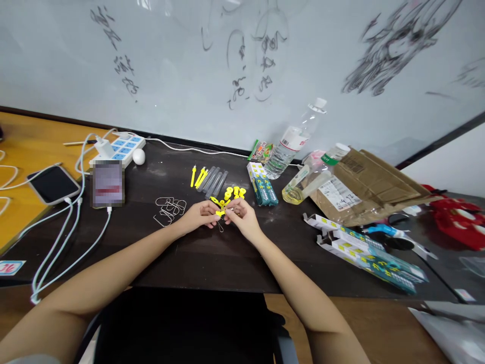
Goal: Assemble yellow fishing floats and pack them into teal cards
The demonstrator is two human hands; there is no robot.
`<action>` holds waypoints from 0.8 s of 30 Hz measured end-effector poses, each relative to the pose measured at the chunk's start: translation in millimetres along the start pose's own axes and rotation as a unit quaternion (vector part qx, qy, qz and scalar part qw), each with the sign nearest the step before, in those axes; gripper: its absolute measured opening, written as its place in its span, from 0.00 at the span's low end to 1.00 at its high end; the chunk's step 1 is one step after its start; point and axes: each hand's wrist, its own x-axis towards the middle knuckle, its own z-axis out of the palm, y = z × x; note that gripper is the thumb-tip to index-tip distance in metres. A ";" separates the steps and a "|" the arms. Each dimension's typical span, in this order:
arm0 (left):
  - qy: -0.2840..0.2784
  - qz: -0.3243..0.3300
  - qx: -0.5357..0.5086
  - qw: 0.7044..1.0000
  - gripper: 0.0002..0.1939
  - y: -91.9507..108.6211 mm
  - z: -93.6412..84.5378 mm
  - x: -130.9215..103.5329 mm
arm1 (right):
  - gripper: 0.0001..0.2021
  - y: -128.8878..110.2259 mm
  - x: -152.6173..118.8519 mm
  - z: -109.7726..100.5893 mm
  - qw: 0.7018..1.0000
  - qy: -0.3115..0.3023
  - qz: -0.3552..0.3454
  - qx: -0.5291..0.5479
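Yellow plastic piece (220, 214), pinched at its left end by the grip of your left hand (197, 216) and at its right end by the grip of your right hand (243, 217), is held over the middle of the dark counter (204, 268). On the far left, a phone (54, 183) lies on a yellow surface (26, 131), with a white power strip (124, 150) to its right. Pale cables (35, 299) gather at the near left edge. Bent metal hooks (170, 208) lie loose just left of your left hand. Beyond your fingers, yellow rods (193, 176) lie beside a row of translucent tubes (214, 181), and to their right, small yellow parts (236, 191) cluster near your right hand. Farther right, two teal-and-white boxes (262, 184) lie side by side near an upright water bottle (290, 146); a second bottle (299, 189), tilted, holds a little yellowish liquid in front of a brown cardboard package (350, 189). Near it on the right, more printed cartons (373, 258) lie with end flaps open, and a red item (460, 222) sits at the far right.
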 end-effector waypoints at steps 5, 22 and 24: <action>0.010 -0.001 0.009 1.000 0.14 2.7 1.2 -0.1 | 0.13 -1.8 1.0 -1.6 1.000 0.018 -0.012 0.003; 0.031 0.072 0.056 0.995 0.15 4.2 2.2 -0.9 | 0.11 -12.9 3.3 -11.6 0.994 0.069 -0.067 -0.042; 0.034 0.073 0.059 0.995 0.15 3.5 -0.2 -1.1 | 0.12 -15.5 6.2 -18.0 0.990 0.105 -0.081 -0.042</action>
